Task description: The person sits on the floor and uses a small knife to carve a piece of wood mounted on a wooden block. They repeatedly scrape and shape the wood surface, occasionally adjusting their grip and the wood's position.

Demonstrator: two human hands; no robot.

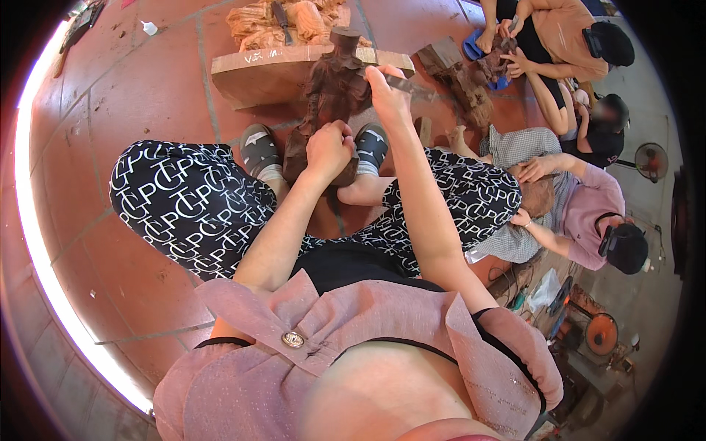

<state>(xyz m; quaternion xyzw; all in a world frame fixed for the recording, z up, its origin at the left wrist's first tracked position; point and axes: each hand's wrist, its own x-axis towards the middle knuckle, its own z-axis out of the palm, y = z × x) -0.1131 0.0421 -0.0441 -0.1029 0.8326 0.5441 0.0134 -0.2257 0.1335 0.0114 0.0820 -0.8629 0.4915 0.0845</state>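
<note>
Carving (332,95) stands upright between the feet; left hand (329,149) grips its base, right hand (387,94) clamps a chisel (407,85) pointing right. Plank (279,67) behind.

Head-worn fisheye, steeply downward, close

I sit on a red tiled floor (132,95). At twelve o'clock a thick wooden slab (272,70) lies flat on it, and the dark wooden figure (334,103) stands on the tiles just before it. At eleven o'clock lies a small white scrap (149,28); at four o'clock, an orange disc tool (601,332).
</note>
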